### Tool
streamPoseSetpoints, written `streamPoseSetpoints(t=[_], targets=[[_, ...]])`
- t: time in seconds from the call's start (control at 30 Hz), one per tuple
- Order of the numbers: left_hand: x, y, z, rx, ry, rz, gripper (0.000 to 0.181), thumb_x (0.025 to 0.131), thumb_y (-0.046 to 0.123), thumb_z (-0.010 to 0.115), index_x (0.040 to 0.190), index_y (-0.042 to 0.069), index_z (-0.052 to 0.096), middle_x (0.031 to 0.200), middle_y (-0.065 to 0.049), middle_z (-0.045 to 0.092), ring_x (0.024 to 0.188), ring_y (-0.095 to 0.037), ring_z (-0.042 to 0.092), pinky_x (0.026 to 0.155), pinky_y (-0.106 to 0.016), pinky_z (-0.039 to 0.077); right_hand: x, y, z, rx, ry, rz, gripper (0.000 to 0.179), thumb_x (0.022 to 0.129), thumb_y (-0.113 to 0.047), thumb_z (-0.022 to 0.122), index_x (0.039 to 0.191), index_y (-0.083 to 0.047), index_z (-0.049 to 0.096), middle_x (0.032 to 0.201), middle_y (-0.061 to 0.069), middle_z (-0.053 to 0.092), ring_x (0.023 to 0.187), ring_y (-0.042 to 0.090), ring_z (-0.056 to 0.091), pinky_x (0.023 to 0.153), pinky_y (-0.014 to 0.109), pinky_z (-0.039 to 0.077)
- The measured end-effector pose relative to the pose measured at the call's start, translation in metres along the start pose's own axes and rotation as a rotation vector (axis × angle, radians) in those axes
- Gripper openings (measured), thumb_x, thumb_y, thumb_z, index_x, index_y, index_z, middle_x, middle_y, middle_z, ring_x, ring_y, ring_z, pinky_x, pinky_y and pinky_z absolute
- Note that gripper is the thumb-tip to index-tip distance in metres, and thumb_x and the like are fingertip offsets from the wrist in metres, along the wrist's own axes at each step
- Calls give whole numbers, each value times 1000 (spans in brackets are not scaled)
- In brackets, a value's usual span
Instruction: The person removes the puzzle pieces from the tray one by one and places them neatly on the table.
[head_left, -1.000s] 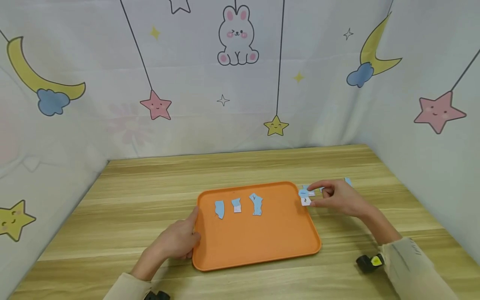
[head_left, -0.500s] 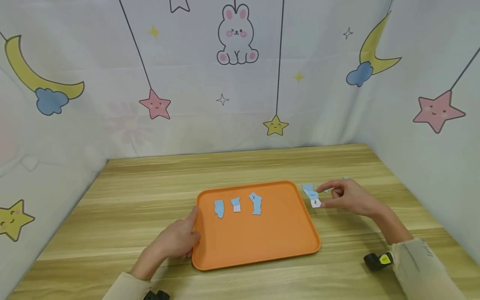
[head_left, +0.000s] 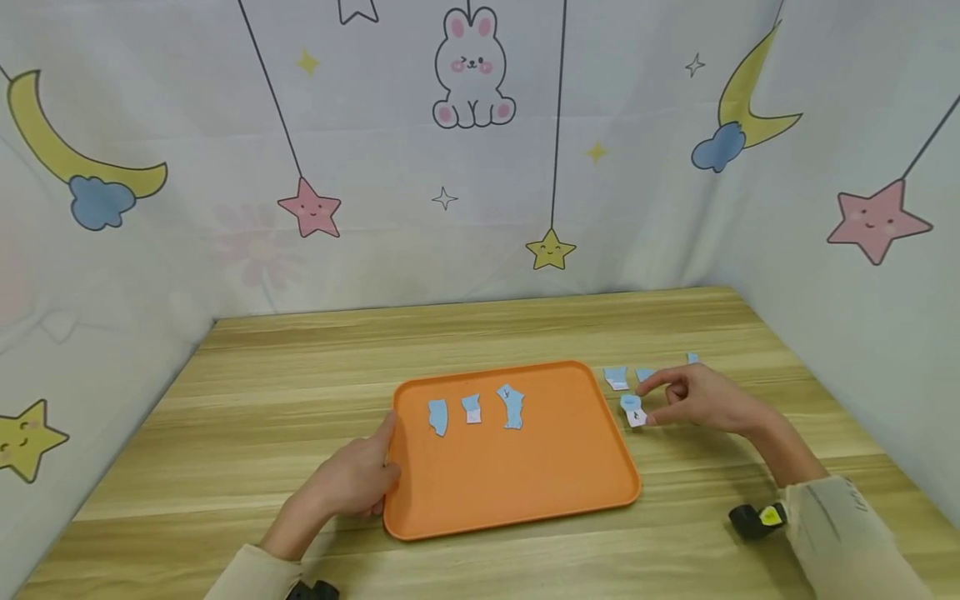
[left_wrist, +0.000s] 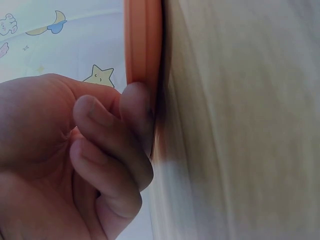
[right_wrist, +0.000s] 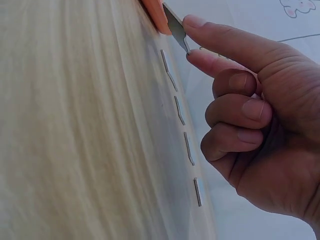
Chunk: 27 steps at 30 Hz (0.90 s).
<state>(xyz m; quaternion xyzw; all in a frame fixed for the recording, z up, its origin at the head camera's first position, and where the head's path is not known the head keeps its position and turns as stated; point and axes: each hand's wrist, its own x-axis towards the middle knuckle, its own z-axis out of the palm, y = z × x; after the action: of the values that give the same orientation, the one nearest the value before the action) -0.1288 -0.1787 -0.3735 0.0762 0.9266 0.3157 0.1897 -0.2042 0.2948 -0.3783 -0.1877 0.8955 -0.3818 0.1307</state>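
Between its thumb and index finger, my right hand [head_left: 701,400] pinches a small light blue and white puzzle piece [head_left: 633,410] with a black mark, just right of the orange tray [head_left: 517,483]. In the right wrist view this piece [right_wrist: 176,27] is tilted and held above the table, its other fingers curled in. My left hand [head_left: 352,475] holds the tray's left rim; in the left wrist view its fingers [left_wrist: 112,145] are bent against the tray edge [left_wrist: 142,45]. Three pieces lie apart in the tray's upper part: a left one [head_left: 438,417], a middle one [head_left: 472,408] and a right one [head_left: 513,408].
Beyond the right hand, more blue pieces lie on the wooden table [head_left: 247,400]: one near the tray corner [head_left: 616,377], one partly hidden [head_left: 644,375] and one farther right [head_left: 692,358]. A white cloth wall [head_left: 375,275] with printed stars and moons encloses the table.
My right hand moved right from the tray's edge, then slightly down, with the puzzle piece, uncovering the piece near the tray corner. The left hand and tray stay put.
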Motion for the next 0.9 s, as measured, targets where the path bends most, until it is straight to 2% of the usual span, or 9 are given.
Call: streamPoseSetpoints(t=[0.13, 0.37, 0.9], targets=[[0, 0, 0, 2, -2, 1, 75, 91, 9, 43, 153, 2, 0, 50, -4, 57, 33, -11, 43, 37, -26, 34, 1, 1, 1, -5, -19, 8, 36, 76, -32, 79, 107, -17, 70, 59, -4, 40, 51, 5, 33, 47, 22, 30], [0, 0, -1, -4, -8, 0, 75, 92, 9, 43, 152, 3, -1, 50, -4, 58, 33, -11, 43, 37, -26, 35, 3, 3, 4, -4, -50, -33, 39, 78, -28, 78, 111, -10, 68, 59, -3, 42, 49, 4, 33, 46, 21, 30], [-1, 2, 0, -14, 3, 7, 75, 92, 7, 43, 153, 3, 0, 50, -5, 57, 33, -12, 43, 37, -26, 35, 5, 3, 7, -11, -47, -30, 37, 79, -25, 77, 111, -8, 68, 59, -5, 41, 49, 4, 32, 47, 21, 31]])
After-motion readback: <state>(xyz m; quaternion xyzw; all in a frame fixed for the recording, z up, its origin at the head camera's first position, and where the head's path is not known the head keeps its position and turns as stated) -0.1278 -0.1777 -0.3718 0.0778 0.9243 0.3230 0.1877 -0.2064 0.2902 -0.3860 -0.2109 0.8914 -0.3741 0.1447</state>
